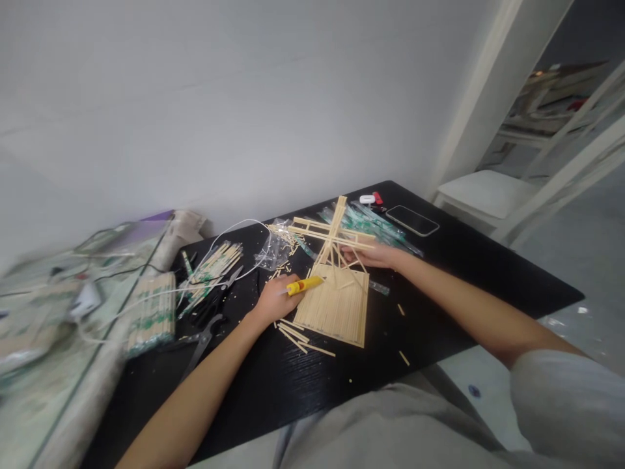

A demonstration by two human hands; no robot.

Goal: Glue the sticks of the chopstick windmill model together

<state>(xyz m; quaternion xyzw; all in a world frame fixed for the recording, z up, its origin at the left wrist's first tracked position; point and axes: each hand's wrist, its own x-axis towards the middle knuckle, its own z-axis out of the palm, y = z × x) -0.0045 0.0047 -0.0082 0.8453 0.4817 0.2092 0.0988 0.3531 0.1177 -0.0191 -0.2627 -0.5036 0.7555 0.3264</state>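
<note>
Stick windmill model point(333, 240): on the black surface point(273, 391) in front of you, its crossed sails point(338, 216) raised over a slatted base point(334, 316).
Left grip: your left hand point(276, 298) is closed around a yellow tube point(305, 285), probably glue, beside the base.
Right grip: your right hand point(374, 255) is at the sails; fingertips partly hidden, so whether they pinch a stick cannot be told.
Joint care: steady the windmill without loading its sails, dab sparingly, and keep loose sticks point(295, 335) off any glue.
</note>
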